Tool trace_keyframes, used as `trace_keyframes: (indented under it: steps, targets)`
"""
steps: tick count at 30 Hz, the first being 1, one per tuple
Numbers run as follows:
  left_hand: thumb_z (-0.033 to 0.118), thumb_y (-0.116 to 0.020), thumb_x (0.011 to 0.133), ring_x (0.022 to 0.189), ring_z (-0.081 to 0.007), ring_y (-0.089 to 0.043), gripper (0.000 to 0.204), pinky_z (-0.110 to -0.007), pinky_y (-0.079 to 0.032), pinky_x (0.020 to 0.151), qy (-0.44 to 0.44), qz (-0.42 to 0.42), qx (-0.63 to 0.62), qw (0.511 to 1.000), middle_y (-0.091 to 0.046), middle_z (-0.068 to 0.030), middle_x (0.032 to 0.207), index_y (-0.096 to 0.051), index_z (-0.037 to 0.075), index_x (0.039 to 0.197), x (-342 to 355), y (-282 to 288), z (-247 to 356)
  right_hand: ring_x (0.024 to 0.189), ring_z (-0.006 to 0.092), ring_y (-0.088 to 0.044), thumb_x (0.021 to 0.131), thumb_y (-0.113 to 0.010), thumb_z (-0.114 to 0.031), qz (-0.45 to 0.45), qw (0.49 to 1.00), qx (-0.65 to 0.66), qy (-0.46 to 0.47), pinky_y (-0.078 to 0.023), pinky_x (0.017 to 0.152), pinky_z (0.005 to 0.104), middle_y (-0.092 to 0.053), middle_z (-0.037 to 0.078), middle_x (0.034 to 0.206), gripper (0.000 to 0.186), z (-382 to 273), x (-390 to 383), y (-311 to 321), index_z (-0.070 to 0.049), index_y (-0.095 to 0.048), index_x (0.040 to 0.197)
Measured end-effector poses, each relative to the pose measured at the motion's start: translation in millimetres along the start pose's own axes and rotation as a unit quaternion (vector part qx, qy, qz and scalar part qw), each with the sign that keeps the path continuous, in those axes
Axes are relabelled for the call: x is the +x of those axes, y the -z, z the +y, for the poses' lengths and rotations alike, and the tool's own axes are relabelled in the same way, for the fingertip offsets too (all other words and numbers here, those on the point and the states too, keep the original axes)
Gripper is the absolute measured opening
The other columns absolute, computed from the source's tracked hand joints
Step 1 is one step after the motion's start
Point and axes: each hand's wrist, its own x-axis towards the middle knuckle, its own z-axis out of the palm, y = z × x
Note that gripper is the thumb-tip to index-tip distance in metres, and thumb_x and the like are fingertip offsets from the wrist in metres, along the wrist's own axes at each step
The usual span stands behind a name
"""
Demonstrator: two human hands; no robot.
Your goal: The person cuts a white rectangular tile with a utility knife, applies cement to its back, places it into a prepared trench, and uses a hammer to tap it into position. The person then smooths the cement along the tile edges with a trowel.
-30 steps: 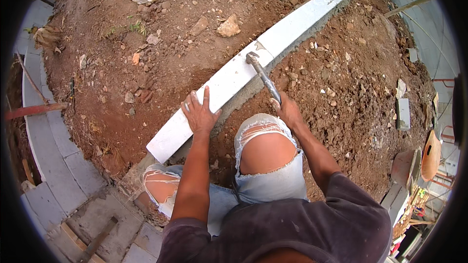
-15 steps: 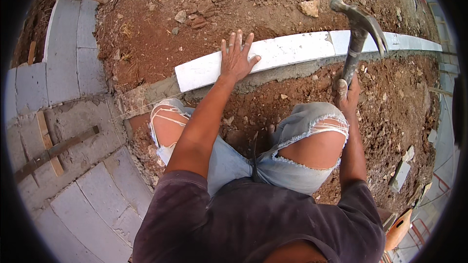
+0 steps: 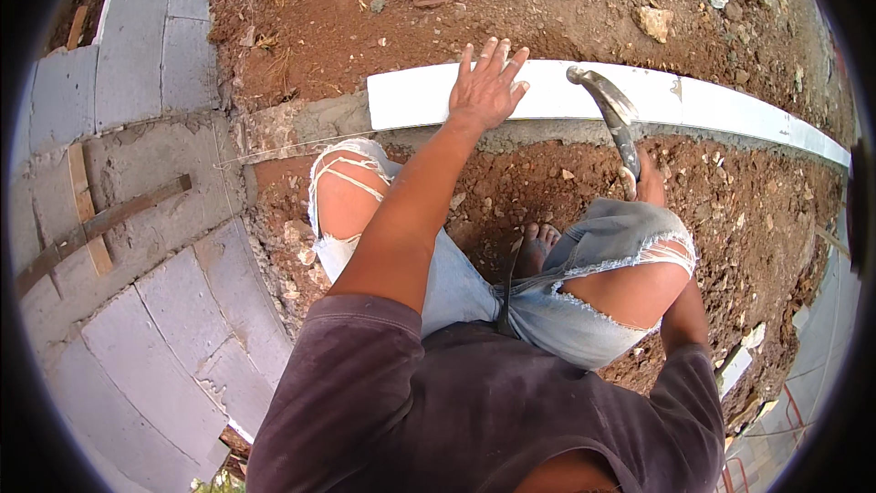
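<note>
My left hand (image 3: 484, 91) lies spread on the white slab (image 3: 557, 82), near its left end, fingers reaching over the top. My right hand (image 3: 648, 178) grips the handle of a steel claw hammer (image 3: 602, 100), whose head is down over the slab's top, right of my left hand; whether it touches is unclear. The slab sits in a long row on a grey mortar bed (image 3: 328, 114). A thin string (image 3: 283, 146) runs along the bed at left, below the slab's end. My right knee partly hides my right forearm.
Grey pavers (image 3: 128, 27) line the left, with more (image 3: 173, 319) at lower left. Two crossed wooden pieces (image 3: 87, 210) lie on rough concrete. Soil with stones (image 3: 655, 23) lies beyond the row, and loose rubble below it. A pale block (image 3: 735, 370) is at lower right.
The view has swung, levelling the slab row. The hammer was raised half a second ago and has come down over the slab. My left hand stays spread on the slab.
</note>
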Motion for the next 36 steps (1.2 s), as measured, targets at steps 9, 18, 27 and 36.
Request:
trace_keyframes:
  steps: [9, 18, 27, 36]
  targets:
    - [0.061, -0.032, 0.105, 0.158, -0.0284, -0.014, 0.07, -0.054, -0.002, 0.129, -0.012, 0.057, -0.068, 0.996, -0.02, -0.0097, 0.171, -0.021, 0.026, 0.165, 0.0, -2.1, -15.1, 0.067, 0.0339, -0.062, 0.102, -0.053, -0.056, 0.112, 0.978, 0.143, 0.103, -0.045, 0.061, 0.0456, -0.06, 0.017, 0.071, 0.053, -4.8, 11.2, 26.8, -0.004, -0.059, 0.104]
    - [0.059, -0.035, 0.105, 0.157, -0.0288, -0.018, 0.068, -0.054, -0.005, 0.128, 0.075, 0.032, -0.01, 0.997, -0.03, -0.0096, 0.168, -0.031, 0.021, 0.162, -7.0, 0.1, -28.1, 0.077, 0.0518, -0.06, 0.1, -0.061, -0.037, -0.084, 0.993, -0.078, 0.03, -0.048, 0.069, 0.0537, -0.059, 0.027, 0.072, 0.033, -24.6, 19.8, 26.4, -0.006, -0.055, 0.109]
    - [0.054, -0.038, 0.106, 0.156, -0.0303, -0.022, 0.065, -0.056, -0.009, 0.127, 0.063, 0.1, -0.013, 0.993, -0.035, -0.0116, 0.165, -0.035, 0.017, 0.16, -10.0, -3.3, -29.8, 0.078, 0.0495, -0.063, 0.101, -0.06, -0.043, -0.036, 0.995, -0.024, 0.09, -0.045, 0.069, 0.0554, -0.063, 0.028, 0.079, 0.04, -40.6, 18.9, 26.2, -0.005, -0.053, 0.11]
    - [0.049, -0.042, 0.105, 0.156, -0.0312, -0.022, 0.064, -0.056, -0.008, 0.127, 0.066, 0.076, -0.008, 0.995, -0.035, -0.0126, 0.165, -0.035, 0.017, 0.16, -9.0, -1.9, -26.9, 0.08, 0.0496, -0.065, 0.099, -0.064, -0.036, 0.018, 0.995, -0.042, 0.094, -0.048, 0.069, 0.0568, -0.067, 0.025, 0.082, 0.033, -24.6, 13.3, 19.6, -0.007, -0.053, 0.111]
